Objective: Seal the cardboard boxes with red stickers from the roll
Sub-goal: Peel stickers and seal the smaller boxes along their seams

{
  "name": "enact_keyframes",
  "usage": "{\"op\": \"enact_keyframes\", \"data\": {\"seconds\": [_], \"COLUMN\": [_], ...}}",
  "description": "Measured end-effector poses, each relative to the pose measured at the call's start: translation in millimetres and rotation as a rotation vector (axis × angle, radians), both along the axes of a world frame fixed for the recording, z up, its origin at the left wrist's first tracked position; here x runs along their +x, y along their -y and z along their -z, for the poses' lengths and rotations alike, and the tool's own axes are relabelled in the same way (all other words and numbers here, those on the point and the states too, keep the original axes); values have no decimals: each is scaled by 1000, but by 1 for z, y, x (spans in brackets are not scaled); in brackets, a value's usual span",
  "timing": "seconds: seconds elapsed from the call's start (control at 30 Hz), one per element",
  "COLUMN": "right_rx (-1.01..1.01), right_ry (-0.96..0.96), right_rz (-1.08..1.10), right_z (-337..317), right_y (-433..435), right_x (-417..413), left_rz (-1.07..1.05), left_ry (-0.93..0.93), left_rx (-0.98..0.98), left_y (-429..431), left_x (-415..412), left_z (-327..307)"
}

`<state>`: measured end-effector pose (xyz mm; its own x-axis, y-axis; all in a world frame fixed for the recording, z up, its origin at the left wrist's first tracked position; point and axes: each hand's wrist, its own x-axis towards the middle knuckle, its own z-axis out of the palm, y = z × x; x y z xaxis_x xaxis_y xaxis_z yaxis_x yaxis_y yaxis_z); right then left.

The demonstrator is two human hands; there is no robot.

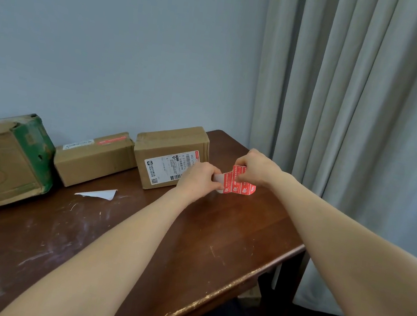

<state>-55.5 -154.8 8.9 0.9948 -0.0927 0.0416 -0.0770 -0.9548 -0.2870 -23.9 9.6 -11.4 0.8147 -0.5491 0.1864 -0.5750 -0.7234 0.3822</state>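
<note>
Reaching over the counter (218,238), pinching the backing (217,179) with the left hand (197,177) and the stickers (239,187) with the right hand (256,165), likely tensioning for peeling, just beside the box (166,149).

Blue-grey wall (111,39), pale curtain (354,110), perhaps daylit.

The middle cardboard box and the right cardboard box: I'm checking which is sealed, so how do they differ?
The middle cardboard box is lower and flatter; the right cardboard box stands taller. The middle one carries a red sticker and a narrow white label on top; the right one shows a large white shipping label on its front. Both are closed brown cardboard on the wooden table.
</note>
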Motion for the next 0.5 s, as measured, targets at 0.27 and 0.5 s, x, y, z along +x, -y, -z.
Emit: {"op": "enact_keyframes", "data": {"seconds": [0.27, 0.5], "right_rx": [-20, -20], "right_ry": [24, 9], "right_rz": [17, 30], "right_z": [0, -2], "right_y": [-3, -5], "right_x": [-1, -2], "left_rz": [65, 123], "left_ry": [-46, -175], "left_rx": [56, 92], "left_y": [-7, -24], "left_x": [1, 1], "left_z": [-5, -10]}}
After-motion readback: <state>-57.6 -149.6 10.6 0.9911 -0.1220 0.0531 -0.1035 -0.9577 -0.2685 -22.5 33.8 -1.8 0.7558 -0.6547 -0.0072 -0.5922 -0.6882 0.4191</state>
